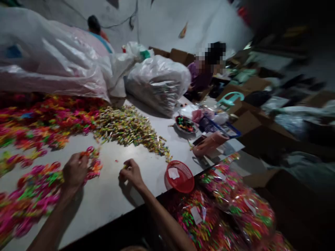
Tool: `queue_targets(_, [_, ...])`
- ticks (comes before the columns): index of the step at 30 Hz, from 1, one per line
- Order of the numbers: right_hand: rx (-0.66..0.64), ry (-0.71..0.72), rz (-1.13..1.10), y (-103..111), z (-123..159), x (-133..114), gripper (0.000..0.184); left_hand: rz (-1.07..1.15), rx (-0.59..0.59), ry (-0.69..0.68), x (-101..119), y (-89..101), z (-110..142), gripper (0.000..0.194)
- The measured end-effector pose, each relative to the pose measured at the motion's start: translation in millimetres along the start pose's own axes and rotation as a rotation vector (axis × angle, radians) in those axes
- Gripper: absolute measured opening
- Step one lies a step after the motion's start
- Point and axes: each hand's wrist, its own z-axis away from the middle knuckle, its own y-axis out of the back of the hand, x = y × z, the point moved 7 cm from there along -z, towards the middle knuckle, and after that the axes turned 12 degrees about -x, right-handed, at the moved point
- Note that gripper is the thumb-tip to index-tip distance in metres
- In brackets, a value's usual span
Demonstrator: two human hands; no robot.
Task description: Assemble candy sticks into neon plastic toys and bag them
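My left hand [74, 171] is closed at the edge of some small bright plastic pieces [94, 167] in pink, orange and red. An orange-red piece shows at its fingertips, though its exact kind is blurred. Over the bare white tabletop [104, 198], my right hand [133, 174] is curled with thumb and forefinger together; a tiny yellowish bit seems to show there, too small to name. Beyond both hands lies a heap of small yellow-green wrapped pieces [128, 127]. Loose neon plastic pieces [39, 190] spread to the left of my left hand.
A red plastic basket [187, 184] with white paper inside stands at the table's right edge. Clear bags of coloured pieces [235, 195] fill the space beside it. Large plastic sacks [159, 80] stand at the back. Two other people sit farther off; cardboard boxes [264, 136] crowd the right.
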Motion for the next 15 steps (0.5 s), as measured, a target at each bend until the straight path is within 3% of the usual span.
queue_targets(4, [-0.050,-0.052,-0.392,-10,3,-12,0.025,0.831,-0.170,0.264,-7,-26.3,40,0.024])
queue_targets(7, [-0.114,-0.050,-0.495,-21,1,-23,0.027,1.184,-0.263,0.358,-5,-45.2,63,0.036])
queue_targets(10, [-0.143,-0.048,-0.496,-29,4,-28,0.028,1.289,-0.257,0.395,-9,-47.6,79,0.039])
queue_targets(15, [-0.003,0.032,-0.482,-16,8,-32,0.030,1.240,-0.232,0.383,-24,-40.2,89,0.039])
